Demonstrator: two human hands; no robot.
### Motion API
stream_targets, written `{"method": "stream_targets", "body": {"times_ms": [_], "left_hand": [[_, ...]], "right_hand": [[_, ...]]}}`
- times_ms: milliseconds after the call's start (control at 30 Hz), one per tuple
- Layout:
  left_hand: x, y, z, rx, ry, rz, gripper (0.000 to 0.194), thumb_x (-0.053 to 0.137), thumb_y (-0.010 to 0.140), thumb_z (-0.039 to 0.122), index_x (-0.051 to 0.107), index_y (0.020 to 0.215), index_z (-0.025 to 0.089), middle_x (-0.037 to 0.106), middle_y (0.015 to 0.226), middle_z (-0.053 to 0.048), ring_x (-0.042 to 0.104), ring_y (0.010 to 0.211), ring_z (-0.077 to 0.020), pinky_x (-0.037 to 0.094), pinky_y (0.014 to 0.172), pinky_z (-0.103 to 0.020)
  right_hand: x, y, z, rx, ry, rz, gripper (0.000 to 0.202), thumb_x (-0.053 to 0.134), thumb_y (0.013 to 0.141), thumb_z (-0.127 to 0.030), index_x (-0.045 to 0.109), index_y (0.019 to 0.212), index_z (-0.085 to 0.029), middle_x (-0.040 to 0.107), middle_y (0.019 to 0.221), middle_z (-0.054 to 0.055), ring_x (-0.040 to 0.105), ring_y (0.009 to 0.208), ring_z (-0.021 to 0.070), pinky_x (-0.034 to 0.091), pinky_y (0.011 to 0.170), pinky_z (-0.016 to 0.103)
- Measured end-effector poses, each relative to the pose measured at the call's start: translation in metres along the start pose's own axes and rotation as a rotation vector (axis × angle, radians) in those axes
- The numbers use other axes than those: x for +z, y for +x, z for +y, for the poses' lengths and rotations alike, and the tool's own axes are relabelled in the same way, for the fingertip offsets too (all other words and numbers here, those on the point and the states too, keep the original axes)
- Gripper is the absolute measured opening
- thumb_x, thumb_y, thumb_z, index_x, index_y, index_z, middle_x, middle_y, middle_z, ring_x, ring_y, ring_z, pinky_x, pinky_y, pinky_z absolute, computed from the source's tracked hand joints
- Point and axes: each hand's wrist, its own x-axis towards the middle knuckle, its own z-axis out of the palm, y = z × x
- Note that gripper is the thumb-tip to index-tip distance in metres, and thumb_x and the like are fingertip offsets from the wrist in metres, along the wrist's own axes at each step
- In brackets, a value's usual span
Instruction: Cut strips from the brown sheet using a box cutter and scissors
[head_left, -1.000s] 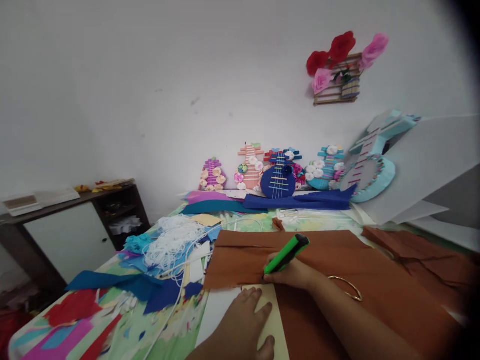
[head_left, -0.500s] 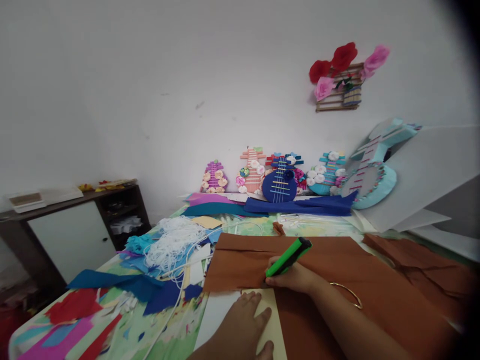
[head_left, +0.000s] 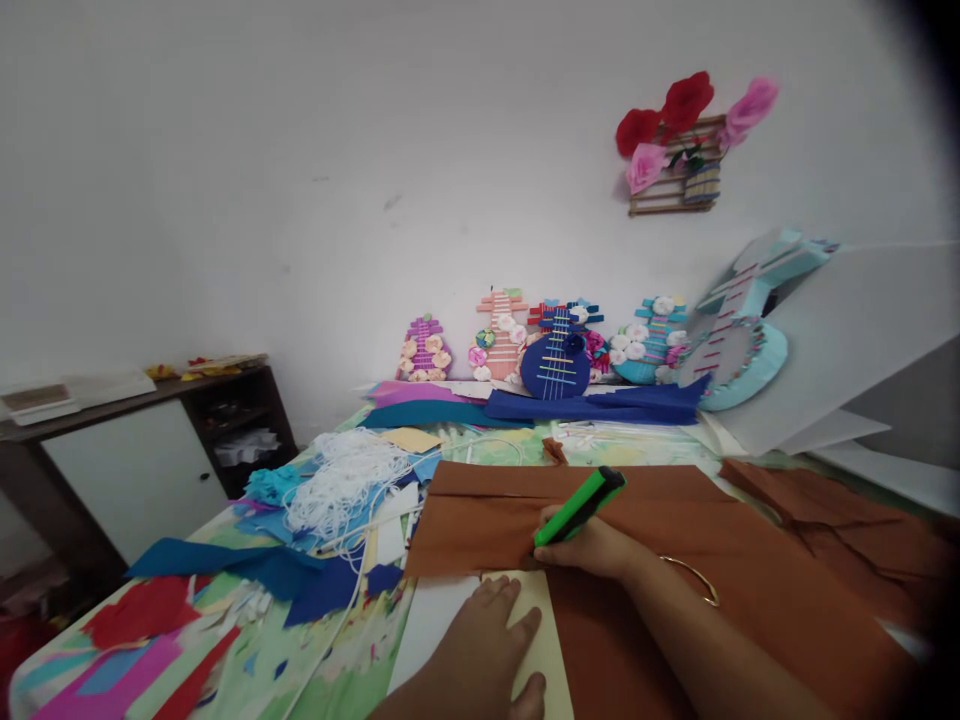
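My right hand (head_left: 589, 543) is closed around a thick green marker (head_left: 576, 510) with a black end, its lower end at the brown sheet (head_left: 645, 500) near the edge of the cream sheet. Fingers spread, my left hand (head_left: 495, 645) lies on the cream sheet (head_left: 546, 640) and the white sheet (head_left: 431, 620) beside it. Both light sheets lie against the brown one. A gold bangle (head_left: 697, 580) is around my right forearm.
Tangled white cord (head_left: 349, 485) and coloured scraps (head_left: 142, 610) cover the table's left side. Decorated paper instruments (head_left: 556, 360) stand along the wall. More brown paper (head_left: 832, 520) lies right, and a low cabinet (head_left: 135, 480) stands left.
The view has shifted slightly, so the background sits a little higher and further left. My right hand with the marker has moved very slightly; my left hand stays on the sheets.
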Motion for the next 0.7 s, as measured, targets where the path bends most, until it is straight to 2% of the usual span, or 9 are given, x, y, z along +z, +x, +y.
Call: {"method": "stream_targets", "body": {"times_ms": [333, 700], "left_hand": [[-0.009, -0.001, 0.005, -0.048, -0.028, -0.095, 0.054, 0.048, 0.075, 0.043, 0.046, 0.120, 0.014, 0.036, 0.128, -0.021, 0.031, 0.117, -0.0357, 0.025, 0.096, -0.048], [-0.009, -0.002, 0.004, 0.000, -0.047, 0.064, 0.044, 0.049, 0.076, 0.043, 0.050, 0.113, 0.019, 0.042, 0.126, -0.011, 0.035, 0.114, -0.0277, 0.024, 0.097, -0.040]], "right_hand": [[-0.003, 0.001, 0.011, 0.035, 0.046, 0.085, 0.022, 0.064, 0.063, -0.033, 0.054, 0.070, -0.016, 0.055, 0.070, 0.000, 0.053, 0.068, 0.0136, 0.043, 0.064, 0.024], [0.006, 0.002, 0.007, -0.005, 0.018, 0.001, 0.020, 0.065, 0.063, -0.031, 0.051, 0.068, -0.017, 0.056, 0.071, 0.000, 0.053, 0.069, 0.0140, 0.043, 0.064, 0.025]]}}
